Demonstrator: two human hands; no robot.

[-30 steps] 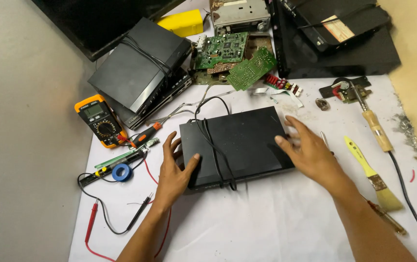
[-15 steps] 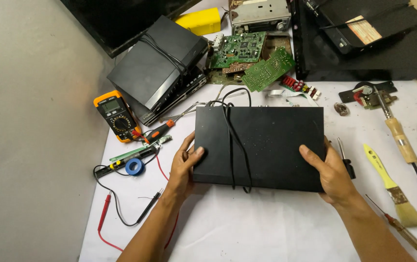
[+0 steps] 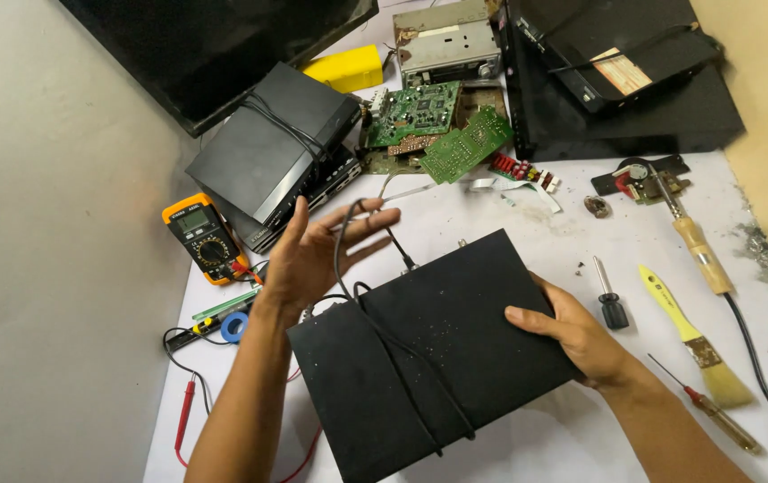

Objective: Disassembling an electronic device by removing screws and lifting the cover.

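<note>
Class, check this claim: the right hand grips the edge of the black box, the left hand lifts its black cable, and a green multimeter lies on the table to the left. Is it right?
Not quite. The multimeter is orange-yellow, not green, as the head view shows. The rest holds: the right hand grips the edge of the black box, and the left hand lifts its black cable.

Your left hand point(image 3: 317, 255) and right hand point(image 3: 581, 338) are showing bare, with no gloves, rings or watch. Both forearms are running uncovered to the lower edge of the frame, no sleeve showing. Your fingernails are looking short and plain.
</note>
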